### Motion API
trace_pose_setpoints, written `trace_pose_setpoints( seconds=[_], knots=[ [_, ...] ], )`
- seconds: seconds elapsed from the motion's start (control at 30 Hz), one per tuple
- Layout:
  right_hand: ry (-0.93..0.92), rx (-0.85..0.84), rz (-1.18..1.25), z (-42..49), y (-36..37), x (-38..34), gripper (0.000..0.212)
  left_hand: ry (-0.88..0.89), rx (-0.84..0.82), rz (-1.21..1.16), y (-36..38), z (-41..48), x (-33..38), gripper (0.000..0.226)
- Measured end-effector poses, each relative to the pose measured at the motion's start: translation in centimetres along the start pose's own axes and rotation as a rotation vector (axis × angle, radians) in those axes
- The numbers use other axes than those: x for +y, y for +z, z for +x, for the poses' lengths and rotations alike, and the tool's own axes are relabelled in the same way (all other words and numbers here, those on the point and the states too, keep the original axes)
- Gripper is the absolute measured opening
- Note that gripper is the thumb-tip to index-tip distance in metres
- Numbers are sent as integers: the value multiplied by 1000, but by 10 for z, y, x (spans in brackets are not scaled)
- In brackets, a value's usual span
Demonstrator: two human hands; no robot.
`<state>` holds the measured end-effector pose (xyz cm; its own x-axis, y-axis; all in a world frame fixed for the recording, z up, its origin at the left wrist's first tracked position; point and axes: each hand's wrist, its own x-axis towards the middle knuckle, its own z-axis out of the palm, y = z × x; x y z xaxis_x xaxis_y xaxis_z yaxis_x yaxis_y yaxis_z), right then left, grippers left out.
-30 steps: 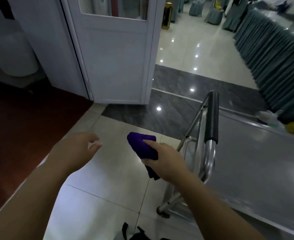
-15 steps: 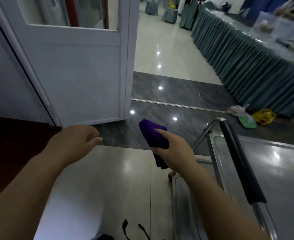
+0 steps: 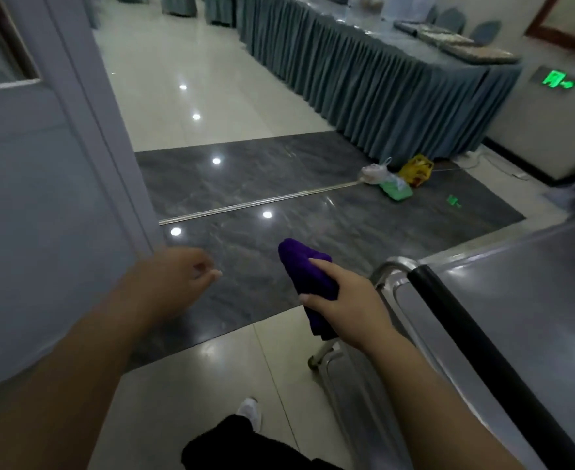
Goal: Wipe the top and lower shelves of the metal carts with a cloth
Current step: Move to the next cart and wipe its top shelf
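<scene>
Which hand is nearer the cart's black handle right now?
Right. The right hand, gripping the purple cloth, is just left of the black handle, near its far end. The left hand holds nothing and is farther left, by the door.

Grey door [image 3: 42, 198] open at left. Long skirted table [image 3: 381, 86] along rt side; yellow, green & white plastic bags [image 3: 394, 179] on floor near its end. Green exit sign [image 3: 555, 79] low on wall.

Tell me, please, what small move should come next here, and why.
Probably swing the right hand rightward and lower the purple cloth onto the cart's top shelf: the cloth is gripped but held over the floor, left of the black handle, touching no shelf yet.
</scene>
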<state>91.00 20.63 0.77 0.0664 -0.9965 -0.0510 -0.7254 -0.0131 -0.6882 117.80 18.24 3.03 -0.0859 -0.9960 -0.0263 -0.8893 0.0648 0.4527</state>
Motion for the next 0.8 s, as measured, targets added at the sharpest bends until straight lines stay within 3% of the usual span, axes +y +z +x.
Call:
trace_pose_setpoints(
  seconds=[0.43,0.8],
  knots=[
    [314,157,-42,199,-37,29,65,311,-248,50,21,284,30,20],
    [735,550,109,301,-65,76,64,734,-450,106,50,519,113,19]
  ],
)
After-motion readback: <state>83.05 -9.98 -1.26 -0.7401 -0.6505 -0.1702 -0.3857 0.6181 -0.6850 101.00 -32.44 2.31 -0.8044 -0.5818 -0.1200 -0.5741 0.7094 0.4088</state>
